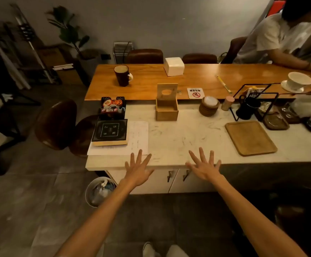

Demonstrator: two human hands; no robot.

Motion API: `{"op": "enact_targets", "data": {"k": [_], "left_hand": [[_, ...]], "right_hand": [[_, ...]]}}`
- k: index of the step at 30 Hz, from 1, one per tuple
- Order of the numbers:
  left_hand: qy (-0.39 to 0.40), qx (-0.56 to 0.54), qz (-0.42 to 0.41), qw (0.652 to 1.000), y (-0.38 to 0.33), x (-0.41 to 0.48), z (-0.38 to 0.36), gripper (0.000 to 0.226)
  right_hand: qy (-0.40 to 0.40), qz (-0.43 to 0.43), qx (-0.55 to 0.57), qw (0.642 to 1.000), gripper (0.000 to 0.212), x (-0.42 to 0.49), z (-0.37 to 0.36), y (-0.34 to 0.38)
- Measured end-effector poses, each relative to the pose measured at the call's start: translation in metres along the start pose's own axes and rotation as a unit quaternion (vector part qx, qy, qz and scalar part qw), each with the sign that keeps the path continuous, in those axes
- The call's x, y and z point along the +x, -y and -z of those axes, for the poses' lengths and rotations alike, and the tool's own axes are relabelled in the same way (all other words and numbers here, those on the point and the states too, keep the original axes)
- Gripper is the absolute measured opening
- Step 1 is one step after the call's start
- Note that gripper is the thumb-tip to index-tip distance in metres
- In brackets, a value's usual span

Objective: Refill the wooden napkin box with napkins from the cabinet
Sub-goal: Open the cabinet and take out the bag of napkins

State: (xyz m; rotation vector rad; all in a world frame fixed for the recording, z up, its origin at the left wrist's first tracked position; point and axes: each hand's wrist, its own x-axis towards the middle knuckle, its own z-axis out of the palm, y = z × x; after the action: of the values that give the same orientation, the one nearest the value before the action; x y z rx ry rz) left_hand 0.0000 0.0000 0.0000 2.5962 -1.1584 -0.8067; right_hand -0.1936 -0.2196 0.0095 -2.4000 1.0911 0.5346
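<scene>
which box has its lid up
The wooden napkin box on the marble counter: its holed lid stands upright. The white box behind shows no raised lid.

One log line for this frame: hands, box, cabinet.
left hand: open, empty, at counter edge | right hand: open, empty | wooden napkin box: lid up, no napkins visible | cabinet doors: closed | refill: not started

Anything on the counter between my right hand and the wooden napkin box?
No. In the head view, only bare marble counter runs from the right hand to the wooden napkin box.
</scene>
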Motion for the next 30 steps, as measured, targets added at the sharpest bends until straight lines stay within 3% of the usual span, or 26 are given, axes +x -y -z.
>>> {"op": "enact_targets", "data": {"k": [4, 6, 10, 13, 15, 17, 23, 26, 30], "left_hand": [[0.053, 0.070, 0.057, 0.995, 0.005, 0.005, -0.016, 0.064], [0.038, 0.107, 0.057, 0.992, 0.007, 0.004, -0.024, 0.064], [-0.051, 0.170, 0.051, 0.983, -0.007, 0.023, -0.031, 0.063], [-0.050, 0.164, 0.019, 0.985, -0.010, 0.039, -0.051, 0.063], [-0.115, 0.157, 0.006, 0.981, -0.002, 0.053, -0.072, 0.061], [-0.185, 0.164, 0.001, 0.969, 0.003, 0.065, -0.092, 0.058], [-0.406, 0.184, -0.062, 0.893, 0.019, 0.093, -0.133, 0.058], [-0.491, 0.161, -0.090, 0.851, 0.024, 0.105, -0.149, 0.046], [-0.625, 0.092, -0.146, 0.761, 0.031, 0.128, -0.161, 0.033]], "right_hand": [[0.084, -0.050, -0.041, 0.994, 0.068, 0.006, -0.011, -0.008], [0.079, -0.050, -0.045, 0.995, 0.065, 0.003, -0.026, -0.015], [-0.073, -0.010, -0.118, 0.990, 0.063, 0.011, -0.043, -0.012], [-0.076, 0.037, -0.117, 0.990, 0.063, 0.032, -0.048, -0.013], [-0.106, 0.050, -0.105, 0.988, 0.061, 0.046, -0.061, -0.019], [-0.198, 0.050, -0.093, 0.974, 0.061, 0.054, -0.082, -0.025], [-0.445, 0.102, -0.084, 0.886, 0.058, 0.091, -0.132, -0.035], [-0.515, 0.128, -0.085, 0.843, 0.056, 0.104, -0.143, -0.043], [-0.581, 0.162, -0.048, 0.796, 0.038, 0.128, -0.151, -0.052]]}}
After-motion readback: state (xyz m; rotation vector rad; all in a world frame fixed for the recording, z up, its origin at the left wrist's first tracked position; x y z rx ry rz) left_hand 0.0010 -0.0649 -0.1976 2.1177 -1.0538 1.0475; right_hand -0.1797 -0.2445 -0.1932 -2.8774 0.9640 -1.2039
